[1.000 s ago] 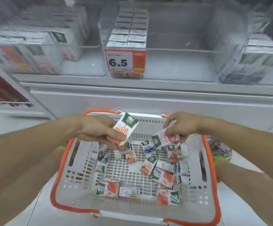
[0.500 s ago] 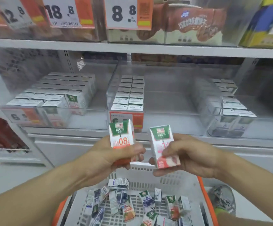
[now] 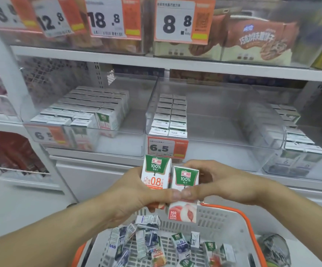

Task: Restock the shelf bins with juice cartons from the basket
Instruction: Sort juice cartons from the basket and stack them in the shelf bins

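Above the basket (image 3: 231, 218), w/ restock mid-way: two cartons were up, none binned yet.
Left hand (image 3: 129, 191) gripped an orange-label carton (image 3: 155, 174); right hand (image 3: 219, 182) pinched a peach carton (image 3: 184, 189), the two touching side by side, upright, in front of the middle bin (image 3: 214, 120). That bin held approx two rows at its left, the rest looked bare through the glare. Plenty of loose cartons (image 3: 152, 241) lay in the basket, so most work was left.
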`<state>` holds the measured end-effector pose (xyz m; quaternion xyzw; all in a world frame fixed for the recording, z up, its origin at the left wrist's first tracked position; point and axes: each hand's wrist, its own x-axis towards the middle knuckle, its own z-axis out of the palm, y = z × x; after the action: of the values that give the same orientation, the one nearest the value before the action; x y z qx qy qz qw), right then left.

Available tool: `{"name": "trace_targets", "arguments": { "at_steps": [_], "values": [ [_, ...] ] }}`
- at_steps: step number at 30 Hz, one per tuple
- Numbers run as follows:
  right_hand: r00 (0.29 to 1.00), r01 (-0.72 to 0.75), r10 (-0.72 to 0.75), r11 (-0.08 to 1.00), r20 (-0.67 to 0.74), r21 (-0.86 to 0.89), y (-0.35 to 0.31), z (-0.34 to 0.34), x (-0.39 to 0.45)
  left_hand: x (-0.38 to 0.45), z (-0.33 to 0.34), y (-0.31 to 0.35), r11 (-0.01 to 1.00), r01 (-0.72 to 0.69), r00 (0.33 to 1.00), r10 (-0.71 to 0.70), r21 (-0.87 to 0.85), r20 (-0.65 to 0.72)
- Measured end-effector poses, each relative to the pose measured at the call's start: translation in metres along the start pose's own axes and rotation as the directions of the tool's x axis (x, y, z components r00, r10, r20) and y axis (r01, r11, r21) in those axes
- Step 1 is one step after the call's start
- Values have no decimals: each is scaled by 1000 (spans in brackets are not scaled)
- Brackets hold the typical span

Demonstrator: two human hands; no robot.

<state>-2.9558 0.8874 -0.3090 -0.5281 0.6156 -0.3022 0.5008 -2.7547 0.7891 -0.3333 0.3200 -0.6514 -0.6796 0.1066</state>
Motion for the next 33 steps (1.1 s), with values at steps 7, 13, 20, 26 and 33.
{"name": "trace_targets", "arguments": {
  "at_steps": [7, 13, 20, 26, 33],
  "values": [
    [985, 104, -113, 992, -132, -71, -36, 17, 27, -28, -37, 2, 997, -54, 978, 64, 52, -199],
    [851, 223, -358, 909, -385, -352, -99, 36, 59, -50, -102, -9, 970, -166, 862, 231, 180, -451],
    [711, 99, -487, 783, -507, -614, -134, 59, 180, -46, -144, -33, 980, -198, 875, 187, 20, -446],
    [817, -87, -289, 793, -499, -602, -157, 46, 243, -41, -164, -43, 980, -201, 859, 171, -9, -483],
    [886, -159, -43, 907, -462, -390, -172, 37, 235, -42, -175, -49, 976, -217, 832, 171, -26, -528]
  ]
}}
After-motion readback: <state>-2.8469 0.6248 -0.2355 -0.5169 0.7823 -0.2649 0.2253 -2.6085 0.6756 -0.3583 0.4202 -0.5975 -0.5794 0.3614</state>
